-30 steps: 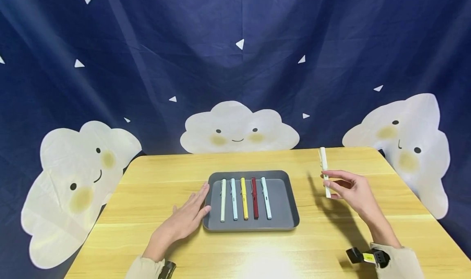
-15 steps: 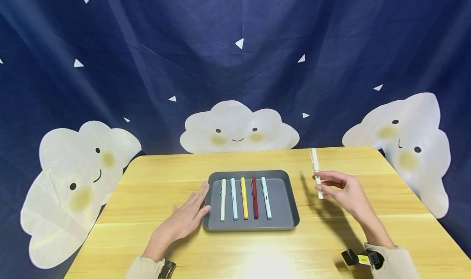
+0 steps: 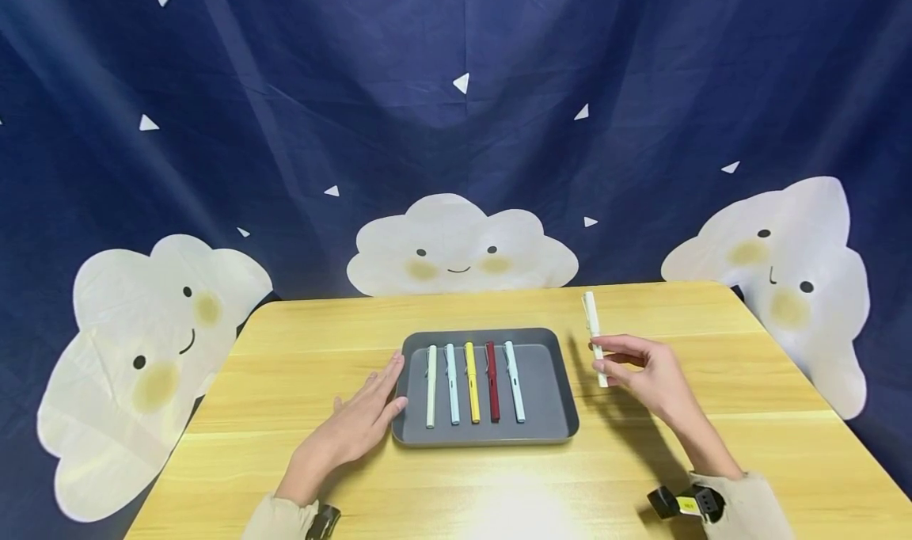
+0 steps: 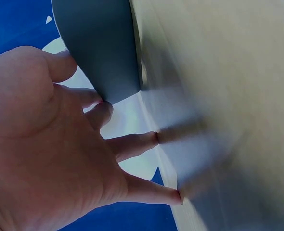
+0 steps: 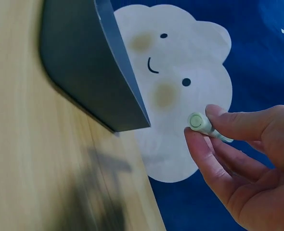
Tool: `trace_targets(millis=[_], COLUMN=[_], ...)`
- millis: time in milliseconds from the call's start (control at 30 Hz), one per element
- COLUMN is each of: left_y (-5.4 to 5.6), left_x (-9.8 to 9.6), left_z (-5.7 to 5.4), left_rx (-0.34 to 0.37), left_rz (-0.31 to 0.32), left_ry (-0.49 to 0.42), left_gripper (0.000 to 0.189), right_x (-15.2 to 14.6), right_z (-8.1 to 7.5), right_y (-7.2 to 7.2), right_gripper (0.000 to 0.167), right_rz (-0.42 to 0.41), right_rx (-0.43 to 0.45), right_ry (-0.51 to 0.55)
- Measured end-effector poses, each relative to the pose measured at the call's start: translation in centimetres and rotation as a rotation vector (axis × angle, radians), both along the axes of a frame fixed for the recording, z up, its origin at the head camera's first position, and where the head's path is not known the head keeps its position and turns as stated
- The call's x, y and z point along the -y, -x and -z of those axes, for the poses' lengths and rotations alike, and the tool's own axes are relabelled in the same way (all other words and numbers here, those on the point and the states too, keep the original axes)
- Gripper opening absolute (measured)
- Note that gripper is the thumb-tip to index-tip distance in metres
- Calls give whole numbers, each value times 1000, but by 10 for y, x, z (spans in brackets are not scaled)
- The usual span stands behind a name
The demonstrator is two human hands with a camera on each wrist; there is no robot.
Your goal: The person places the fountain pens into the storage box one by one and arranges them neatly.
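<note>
My right hand (image 3: 644, 370) pinches a white pen (image 3: 592, 318) between thumb and fingers, just right of the dark grey tray (image 3: 549, 437) and above the table. In the right wrist view the pen's round end (image 5: 196, 120) faces the camera. My left hand (image 3: 356, 421) lies against the tray's left side, its fingers nearly straight; in the left wrist view the thumb and some fingers touch the tray wall (image 4: 103, 48). Inside the tray several pens lie side by side: a pale green pen (image 3: 431, 389), a light blue pen (image 3: 452, 385), a yellow pen (image 3: 472, 385), a dark red pen (image 3: 492, 385) and another light blue pen (image 3: 514, 385).
The tray stands on a light wooden table (image 3: 299, 350). Behind the table hangs a dark blue curtain (image 3: 356, 89) with smiling white clouds (image 3: 463, 239). Inside the tray, bare floor shows right of the last pen. A wrist camera (image 3: 687, 503) sits at my right sleeve.
My right hand has moved left with the white pen, closer to the tray's right side. The left hand, the tray and the pens in it have stayed put.
</note>
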State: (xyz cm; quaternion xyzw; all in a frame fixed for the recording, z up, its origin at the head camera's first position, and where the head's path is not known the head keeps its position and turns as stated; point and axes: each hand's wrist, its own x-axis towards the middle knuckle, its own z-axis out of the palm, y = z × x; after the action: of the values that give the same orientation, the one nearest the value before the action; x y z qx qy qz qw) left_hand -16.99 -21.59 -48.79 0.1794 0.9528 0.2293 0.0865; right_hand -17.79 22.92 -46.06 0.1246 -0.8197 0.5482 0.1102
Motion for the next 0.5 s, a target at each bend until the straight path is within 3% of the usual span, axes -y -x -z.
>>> trace_targets(millis=[500], left_y=[0], left_x=[1], left_z=[0], left_rx=[-7], left_rz=[5], left_ry=[4], left_gripper=[67], right_x=[21], right_z=[8], right_y=[-1], right_gripper=[31], right_rz=[-13], right_rx=[23], right_ry=[37])
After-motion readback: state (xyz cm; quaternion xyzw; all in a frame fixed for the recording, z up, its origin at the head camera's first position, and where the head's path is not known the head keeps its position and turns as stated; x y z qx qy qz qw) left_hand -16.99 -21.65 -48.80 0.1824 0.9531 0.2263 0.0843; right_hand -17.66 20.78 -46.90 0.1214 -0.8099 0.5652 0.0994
